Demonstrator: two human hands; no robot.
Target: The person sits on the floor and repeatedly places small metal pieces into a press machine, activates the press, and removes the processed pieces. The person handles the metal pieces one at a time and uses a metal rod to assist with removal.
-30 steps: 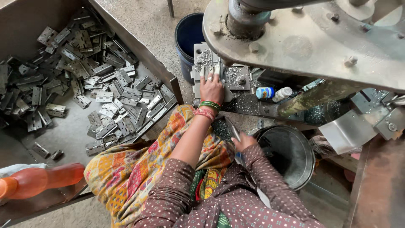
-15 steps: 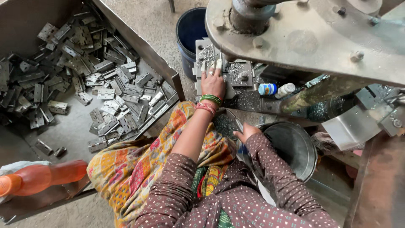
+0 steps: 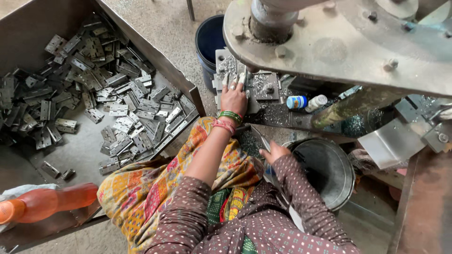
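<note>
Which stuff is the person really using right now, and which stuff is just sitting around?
In use:
- left hand on the metal die block under the press
- right hand holding a flat metal piece
- tray of metal hinges

Just sitting around:
- orange bottle
- blue bucket
- two small bottles

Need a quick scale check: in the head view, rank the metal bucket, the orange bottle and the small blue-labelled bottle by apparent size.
1. metal bucket
2. orange bottle, though it lies nearer the camera edge
3. small blue-labelled bottle
</note>
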